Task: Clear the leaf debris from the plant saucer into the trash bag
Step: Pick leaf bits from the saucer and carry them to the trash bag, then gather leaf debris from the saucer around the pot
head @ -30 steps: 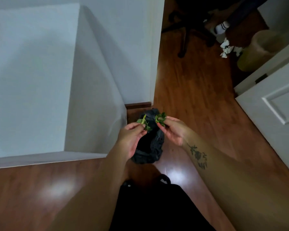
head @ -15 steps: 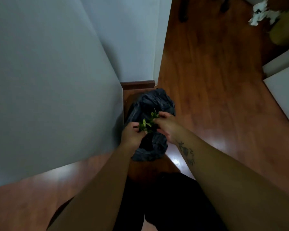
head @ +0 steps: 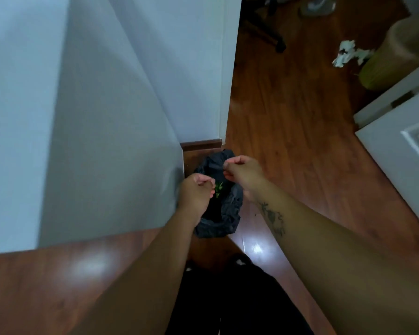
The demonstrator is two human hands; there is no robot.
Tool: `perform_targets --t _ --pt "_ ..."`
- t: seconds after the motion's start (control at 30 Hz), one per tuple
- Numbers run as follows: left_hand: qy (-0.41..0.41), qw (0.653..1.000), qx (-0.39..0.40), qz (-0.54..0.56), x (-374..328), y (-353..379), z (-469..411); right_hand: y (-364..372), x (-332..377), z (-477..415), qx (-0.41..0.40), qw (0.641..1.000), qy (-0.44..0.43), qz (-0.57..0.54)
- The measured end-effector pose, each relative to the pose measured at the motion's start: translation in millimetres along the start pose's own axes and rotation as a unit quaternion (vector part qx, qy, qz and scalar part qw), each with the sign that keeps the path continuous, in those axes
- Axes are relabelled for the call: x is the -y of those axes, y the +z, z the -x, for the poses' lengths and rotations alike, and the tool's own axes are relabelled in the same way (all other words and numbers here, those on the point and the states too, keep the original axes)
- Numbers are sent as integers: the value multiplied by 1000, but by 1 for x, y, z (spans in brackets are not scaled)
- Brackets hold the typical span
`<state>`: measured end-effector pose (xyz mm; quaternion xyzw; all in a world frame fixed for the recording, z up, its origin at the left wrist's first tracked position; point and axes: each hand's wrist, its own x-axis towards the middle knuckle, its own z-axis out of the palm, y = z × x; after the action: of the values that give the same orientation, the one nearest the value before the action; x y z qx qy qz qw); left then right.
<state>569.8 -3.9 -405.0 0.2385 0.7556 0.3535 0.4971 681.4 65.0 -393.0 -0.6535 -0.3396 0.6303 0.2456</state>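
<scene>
A crumpled black trash bag [head: 229, 211] sits on the wooden floor in the corner by a white wall, with its mouth facing up. A few small green leaf pieces [head: 219, 189] show against the bag's dark opening, just right of my left fingertips. My left hand [head: 196, 193] hovers over the bag's left side with its fingers curled in. My right hand [head: 245, 172] is over the bag's upper right rim, fingers bent together. Neither hand visibly holds a leaf. The plant saucer is not in view.
White walls [head: 94, 117] close in the left side, with a dark baseboard [head: 201, 144] behind the bag. At the right is a white door [head: 402, 151]. Far right, crumpled white paper [head: 348, 53] lies beside a yellowish bin [head: 394, 56]. A chair base [head: 264, 27] stands at the top.
Both hands held green leaf pieces above the bag, then came together over its mouth. Now the leaves are out of my fingers and sit lower, in the bag's opening.
</scene>
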Motion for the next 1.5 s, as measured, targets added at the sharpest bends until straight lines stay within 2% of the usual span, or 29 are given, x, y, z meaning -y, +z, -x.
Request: perform_targets --t 0.17,0.3,0.43,0.6,0.93,1.13,1.2,1.3,1.4,1.5 --pt "60 997 -2 39 -114 -35 66 -3 115 80 3 998 -62 -31" --pt "119 990 -32 65 -198 -77 114 0 204 144 29 992 -116 -29" --pt "158 984 -40 75 -238 -108 141 14 249 166 51 988 -138 -46" --pt "202 974 -75 75 -255 -187 161 66 281 192 115 976 -180 -52" --pt "198 961 -167 95 -227 -361 143 210 289 231 184 959 -214 23" --pt "221 947 -230 -38 -207 -483 92 316 288 235 148 945 -271 106" --pt "231 945 -203 -111 -206 -518 67 349 289 228 110 930 -316 152" --pt "288 902 -159 -281 -210 -556 39 386 294 222 36 881 -390 264" --pt "258 851 -84 -450 -208 -582 14 418 300 225 32 794 -438 419" --pt "194 811 -10 -552 -211 -590 0 437 298 218 39 709 -397 582"
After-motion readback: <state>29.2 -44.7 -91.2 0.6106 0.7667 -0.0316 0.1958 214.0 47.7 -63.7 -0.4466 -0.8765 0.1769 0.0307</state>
